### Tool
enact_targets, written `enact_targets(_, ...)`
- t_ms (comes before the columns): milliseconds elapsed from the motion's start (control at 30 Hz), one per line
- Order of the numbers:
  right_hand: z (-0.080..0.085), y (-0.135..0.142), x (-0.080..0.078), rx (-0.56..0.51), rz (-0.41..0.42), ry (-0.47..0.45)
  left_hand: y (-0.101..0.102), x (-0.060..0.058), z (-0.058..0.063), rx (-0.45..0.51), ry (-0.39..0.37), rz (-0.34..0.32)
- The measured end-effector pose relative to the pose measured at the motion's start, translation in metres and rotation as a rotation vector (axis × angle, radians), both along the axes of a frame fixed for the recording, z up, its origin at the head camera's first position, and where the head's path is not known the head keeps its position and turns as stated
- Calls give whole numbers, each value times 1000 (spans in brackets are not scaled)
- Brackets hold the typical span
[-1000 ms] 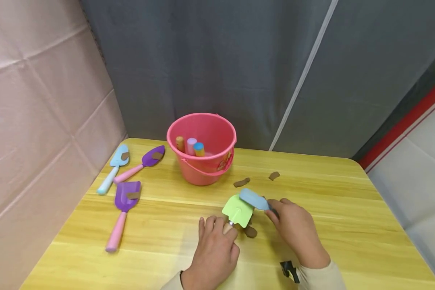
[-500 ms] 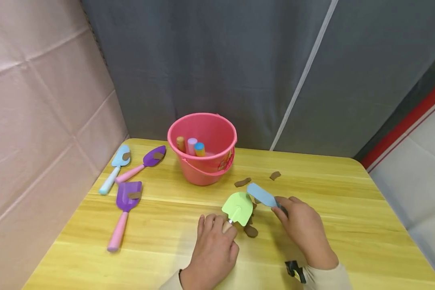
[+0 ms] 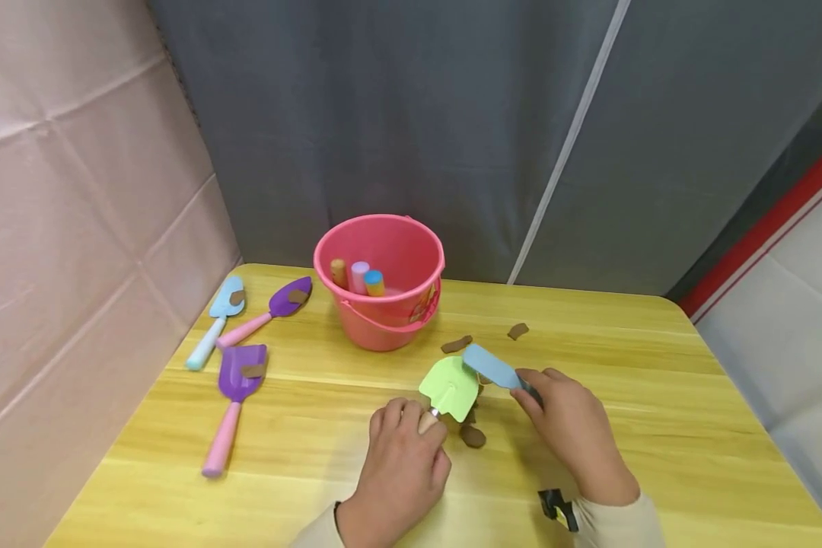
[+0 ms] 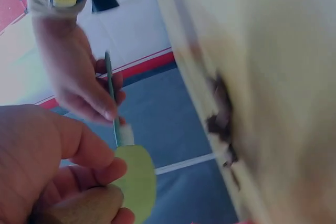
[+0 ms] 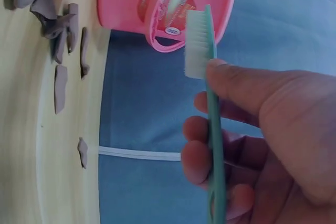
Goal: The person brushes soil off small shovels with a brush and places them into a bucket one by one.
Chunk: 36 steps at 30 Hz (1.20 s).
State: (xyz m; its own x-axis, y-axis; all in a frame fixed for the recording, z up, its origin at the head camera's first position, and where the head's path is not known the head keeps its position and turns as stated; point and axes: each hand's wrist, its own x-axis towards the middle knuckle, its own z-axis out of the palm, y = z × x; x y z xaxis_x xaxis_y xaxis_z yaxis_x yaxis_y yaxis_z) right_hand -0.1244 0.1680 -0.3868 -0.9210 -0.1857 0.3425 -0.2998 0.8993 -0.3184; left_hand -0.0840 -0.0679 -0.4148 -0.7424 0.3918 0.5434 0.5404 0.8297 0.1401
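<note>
My left hand (image 3: 399, 466) grips the wooden handle of a small shovel with a light green blade (image 3: 450, 387), just above the table. In the left wrist view, that handle (image 4: 86, 206) sits between fingers and thumb. My right hand (image 3: 575, 426) holds a blue-green brush (image 3: 489, 366) over the blade's right edge. White bristles (image 5: 196, 45) show on the brush in the right wrist view, with my thumb pressed near their base. Brown clay-like pieces (image 3: 473, 436) lie in a small heap beside and partly behind the shovel blade.
A pink bucket (image 3: 390, 323) with several handles sticking up stands at the back. To the left lie two purple shovels (image 3: 236, 377) (image 3: 288, 299) and a light blue one (image 3: 228, 297), each bearing a brown piece. Loose brown pieces (image 3: 457, 344) (image 3: 517, 331) rest right of the bucket.
The brush has drawn right off the green blade, then shifted slightly back left to its edge. The green shovel's blade has moved slightly away from me.
</note>
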Motion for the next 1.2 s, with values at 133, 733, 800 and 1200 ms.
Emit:
enact_targets(133,3,6,1,-64,-24,9,-12,-15,25,46,41,-47)
enact_targets(733,-1,15,4,-138,-61,52,-55,-128,156,375,66,-56)
enact_targets(800,-2,15,4,-137,-62,45,-53,-135,156,379,72,-40)
enact_targets(1200,-2,17,4,-130,-63,36,-53,-149,152,525,55,-41)
